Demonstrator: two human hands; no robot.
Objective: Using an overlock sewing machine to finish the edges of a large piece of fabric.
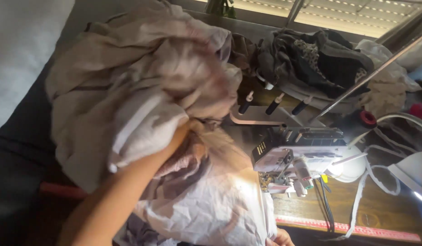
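A large bundle of crumpled beige and white cloth [142,86] fills the left and middle of the view. My left hand [180,135] is pushed into the bundle from below; its fingers are buried in the folds and seem to grip them, and only the wrist and forearm show. The cloth's lower part [211,205] hangs down, brightly lit, in front of a white overlock sewing machine [295,159]. Only the fingers of my right hand [280,238] show at the bottom edge, touching the cloth's lower right border. Its grip is hidden.
The machine stands on a wooden table [379,209] with a red measuring strip [352,228] along its front edge. Behind it lie thread spindles [272,104] and a heap of dark clothes [320,59]. A white lamp [416,175] and white cord [370,177] are at right.
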